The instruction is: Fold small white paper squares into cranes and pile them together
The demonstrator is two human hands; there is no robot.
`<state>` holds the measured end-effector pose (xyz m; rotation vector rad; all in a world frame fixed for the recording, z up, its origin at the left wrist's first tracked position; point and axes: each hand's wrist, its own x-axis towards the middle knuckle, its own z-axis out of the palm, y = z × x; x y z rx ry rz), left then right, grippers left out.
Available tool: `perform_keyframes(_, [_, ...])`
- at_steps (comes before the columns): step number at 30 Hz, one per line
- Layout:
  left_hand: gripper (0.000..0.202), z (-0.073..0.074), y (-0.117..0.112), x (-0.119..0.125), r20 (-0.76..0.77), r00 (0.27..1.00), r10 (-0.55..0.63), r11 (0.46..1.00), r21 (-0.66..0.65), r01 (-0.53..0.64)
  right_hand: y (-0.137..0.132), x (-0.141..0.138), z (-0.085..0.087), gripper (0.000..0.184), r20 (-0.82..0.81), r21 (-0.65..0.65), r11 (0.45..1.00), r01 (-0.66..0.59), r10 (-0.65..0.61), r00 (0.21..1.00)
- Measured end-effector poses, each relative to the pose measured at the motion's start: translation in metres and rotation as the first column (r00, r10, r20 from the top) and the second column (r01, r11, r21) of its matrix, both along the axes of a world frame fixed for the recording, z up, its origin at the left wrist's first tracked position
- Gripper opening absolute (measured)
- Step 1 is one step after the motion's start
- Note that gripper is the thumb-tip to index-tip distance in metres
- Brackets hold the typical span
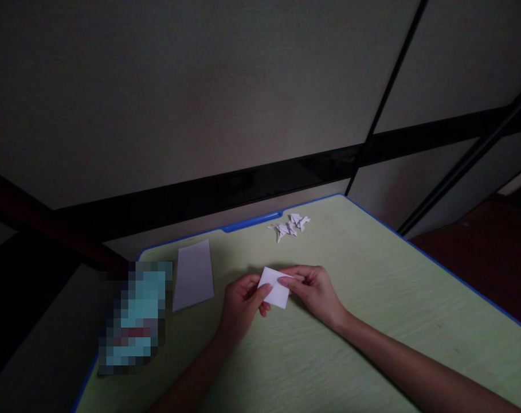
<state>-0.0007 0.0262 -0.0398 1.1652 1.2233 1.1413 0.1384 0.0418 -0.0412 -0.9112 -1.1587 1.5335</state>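
Observation:
A small white paper piece (274, 291) is held just above the pale green table (372, 321) between both hands. My left hand (242, 305) pinches its left edge with thumb and fingers closed. My right hand (312, 288) grips its right edge, fingers curled over the top. A larger white paper sheet (194, 275) lies flat on the table to the left of my hands.
Several small folded white paper pieces (289, 226) lie in a pile near the table's far edge. A blurred blue-green object (133, 318) sits at the left side. The table has a blue rim (251, 221); walls with dark trim stand behind it.

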Motion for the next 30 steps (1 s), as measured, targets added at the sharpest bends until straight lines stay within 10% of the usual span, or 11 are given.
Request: perform_keyframes(30, [0.023,-0.0027,-0.0005,0.0003,-0.032,0.973,-0.231,0.972,-0.042,0.229,-0.0027,0.0015,-0.0042,0.027,0.079,0.02,0.989,-0.147,0.145,0.986])
